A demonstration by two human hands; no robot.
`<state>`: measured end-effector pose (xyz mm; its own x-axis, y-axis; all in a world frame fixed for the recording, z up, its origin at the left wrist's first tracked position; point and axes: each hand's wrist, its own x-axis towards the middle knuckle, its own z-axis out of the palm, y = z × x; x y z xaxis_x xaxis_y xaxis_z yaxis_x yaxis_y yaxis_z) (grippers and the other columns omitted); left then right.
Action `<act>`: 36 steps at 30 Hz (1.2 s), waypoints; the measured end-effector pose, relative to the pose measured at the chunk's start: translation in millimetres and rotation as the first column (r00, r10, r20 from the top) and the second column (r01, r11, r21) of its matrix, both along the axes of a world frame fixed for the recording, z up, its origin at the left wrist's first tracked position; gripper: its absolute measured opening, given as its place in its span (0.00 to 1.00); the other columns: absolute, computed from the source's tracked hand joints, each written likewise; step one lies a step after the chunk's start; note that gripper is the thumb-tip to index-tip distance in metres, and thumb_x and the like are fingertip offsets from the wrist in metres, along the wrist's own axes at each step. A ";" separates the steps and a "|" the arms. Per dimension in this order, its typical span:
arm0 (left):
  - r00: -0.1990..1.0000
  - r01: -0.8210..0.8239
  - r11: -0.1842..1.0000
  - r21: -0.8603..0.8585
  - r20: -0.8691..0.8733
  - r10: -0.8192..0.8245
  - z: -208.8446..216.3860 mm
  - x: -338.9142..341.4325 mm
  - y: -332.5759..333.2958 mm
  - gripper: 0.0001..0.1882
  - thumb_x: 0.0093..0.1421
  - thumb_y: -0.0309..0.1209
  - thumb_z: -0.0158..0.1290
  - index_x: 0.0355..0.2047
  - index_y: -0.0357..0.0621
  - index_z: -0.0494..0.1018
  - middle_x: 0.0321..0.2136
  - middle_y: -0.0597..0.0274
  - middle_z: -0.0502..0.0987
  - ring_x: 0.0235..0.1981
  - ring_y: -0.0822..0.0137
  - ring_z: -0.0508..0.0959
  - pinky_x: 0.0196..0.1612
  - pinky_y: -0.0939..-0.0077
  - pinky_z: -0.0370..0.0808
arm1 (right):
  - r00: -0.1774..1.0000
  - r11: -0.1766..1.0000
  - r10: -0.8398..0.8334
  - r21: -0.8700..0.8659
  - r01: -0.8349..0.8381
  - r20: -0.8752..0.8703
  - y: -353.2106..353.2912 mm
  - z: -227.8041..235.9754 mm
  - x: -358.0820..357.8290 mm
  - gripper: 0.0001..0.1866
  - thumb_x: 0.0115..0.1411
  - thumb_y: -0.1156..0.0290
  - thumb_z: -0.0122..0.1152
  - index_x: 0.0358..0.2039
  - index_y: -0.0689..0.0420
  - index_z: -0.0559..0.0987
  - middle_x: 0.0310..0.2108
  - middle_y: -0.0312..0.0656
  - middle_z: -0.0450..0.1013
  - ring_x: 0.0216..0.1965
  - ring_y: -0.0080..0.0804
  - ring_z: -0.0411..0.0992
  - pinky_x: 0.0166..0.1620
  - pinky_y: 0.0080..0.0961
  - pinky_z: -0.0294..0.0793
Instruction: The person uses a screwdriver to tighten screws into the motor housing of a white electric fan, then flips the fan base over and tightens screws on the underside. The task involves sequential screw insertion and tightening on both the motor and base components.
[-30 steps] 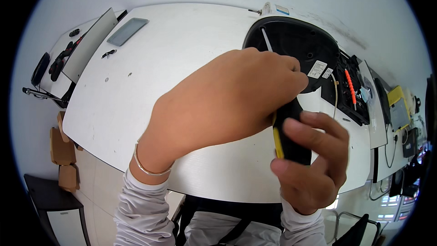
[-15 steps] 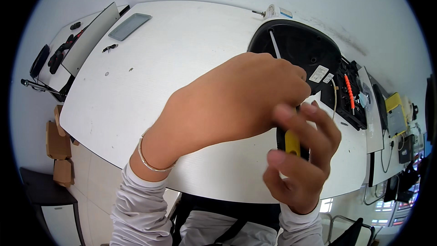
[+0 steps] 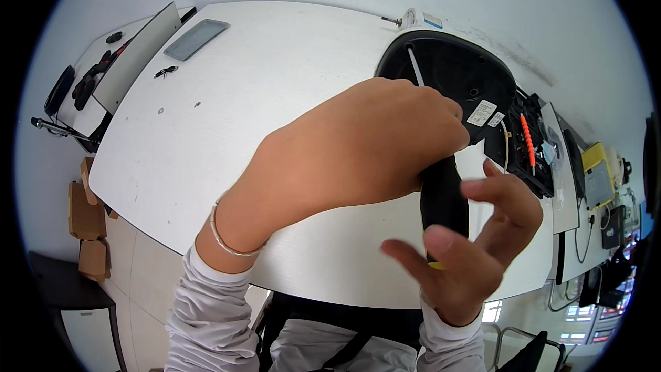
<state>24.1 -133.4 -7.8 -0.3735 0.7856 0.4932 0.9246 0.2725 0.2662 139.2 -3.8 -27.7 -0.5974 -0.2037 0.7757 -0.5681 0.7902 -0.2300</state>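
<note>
My left hand [image 3: 351, 145] is closed around the front part of a screwdriver with a black and yellow handle [image 3: 444, 203]. The screwdriver's thin metal shaft runs away from my fist, its tip at a round recess near the far left corner of a black plastic housing [image 3: 454, 62]. That housing has rounded corners and white labels. Beside the handle's near end is my right hand [image 3: 475, 248], fingers spread and curled, not wrapped round it. I cannot tell whether a fingertip touches the handle. My left fist hides the housing's near left part.
On the white table [image 3: 275, 62] lie a grey tray [image 3: 196, 39] and a small black cable [image 3: 166, 71]. To the right, a black tool case [image 3: 533, 145] holds an orange twisted rod [image 3: 528, 139]. A white cylindrical object [image 3: 416, 19] stands behind the housing. Cardboard boxes [image 3: 87, 213] are at left.
My right hand's fingers have come off the screwdriver handle and moved right, spreading apart. The handle has turned, showing black where yellow faced up. My left hand stays almost still.
</note>
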 end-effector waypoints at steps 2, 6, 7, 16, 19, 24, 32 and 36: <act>1.000 0.002 1.000 0.030 -0.003 -0.002 -1.8 -1.0 1.0 0.12 0.38 0.20 0.57 0.23 0.41 0.65 0.25 0.63 0.70 0.22 0.56 0.71 0.23 0.68 0.65 | 1.000 1.000 -0.013 0.006 0.013 0.028 3.9 0.0 1.7 0.21 0.36 0.70 0.72 0.32 0.39 0.73 0.37 0.38 0.73 0.45 0.40 0.65 0.51 0.48 0.65; 1.000 -0.013 1.000 -0.015 0.020 0.013 2.8 -1.6 -0.8 0.12 0.39 0.20 0.57 0.23 0.41 0.66 0.25 0.63 0.70 0.23 0.57 0.72 0.23 0.69 0.65 | 0.991 0.993 0.076 0.082 -0.085 0.109 3.0 1.4 3.3 0.19 0.39 0.73 0.69 0.31 0.38 0.73 0.40 0.36 0.73 0.48 0.42 0.65 0.53 0.47 0.63; 0.999 -0.015 0.999 -0.040 0.044 0.017 4.2 -0.9 -2.0 0.12 0.39 0.20 0.57 0.24 0.41 0.66 0.25 0.63 0.70 0.23 0.57 0.72 0.23 0.69 0.65 | 0.992 0.994 0.064 0.084 -0.073 0.107 1.4 0.8 1.9 0.19 0.39 0.71 0.70 0.31 0.38 0.73 0.42 0.38 0.71 0.48 0.42 0.64 0.53 0.46 0.63; 0.999 -0.026 0.999 -0.023 -0.024 0.025 0.3 -1.8 -0.3 0.10 0.41 0.23 0.56 0.23 0.42 0.66 0.23 0.63 0.70 0.22 0.57 0.72 0.23 0.69 0.65 | 1.000 0.996 0.003 -0.086 -0.004 -0.009 3.3 -6.0 3.1 0.17 0.43 0.68 0.68 0.36 0.38 0.79 0.39 0.35 0.69 0.41 0.33 0.68 0.42 0.27 0.72; 0.998 -0.063 0.994 -0.092 0.004 0.063 1.9 -2.9 -1.5 0.10 0.41 0.23 0.56 0.23 0.43 0.66 0.23 0.63 0.70 0.23 0.57 0.72 0.24 0.69 0.65 | 0.990 0.986 0.126 0.103 -0.132 0.068 5.6 -1.4 4.8 0.14 0.46 0.70 0.64 0.35 0.39 0.78 0.42 0.35 0.72 0.47 0.36 0.67 0.46 0.30 0.71; 1.000 -0.004 1.000 -0.031 0.031 0.005 -1.5 -4.4 -3.5 0.09 0.42 0.24 0.56 0.22 0.43 0.66 0.23 0.62 0.70 0.23 0.56 0.71 0.24 0.68 0.64 | 0.998 0.998 0.053 0.043 -0.054 0.024 -3.0 -6.1 -1.9 0.19 0.42 0.67 0.70 0.37 0.41 0.75 0.43 0.42 0.66 0.47 0.41 0.64 0.45 0.34 0.68; 0.997 -0.077 0.993 -0.094 -0.006 0.077 -1.0 -4.5 -3.4 0.09 0.42 0.24 0.55 0.22 0.43 0.66 0.23 0.63 0.70 0.23 0.56 0.72 0.24 0.68 0.65 | 0.985 0.964 0.173 0.203 -0.170 0.004 7.5 -6.3 -1.9 0.22 0.39 0.72 0.69 0.38 0.40 0.79 0.48 0.41 0.67 0.47 0.37 0.66 0.45 0.28 0.72; 1.000 -0.016 0.999 -0.051 -0.011 0.016 -1.8 -3.8 -2.7 0.09 0.45 0.27 0.57 0.22 0.43 0.66 0.22 0.62 0.70 0.23 0.57 0.72 0.24 0.68 0.65 | 0.998 0.998 0.057 0.018 -0.057 -0.038 -3.9 -8.6 -1.4 0.17 0.40 0.72 0.69 0.33 0.42 0.79 0.47 0.39 0.66 0.45 0.36 0.66 0.45 0.26 0.71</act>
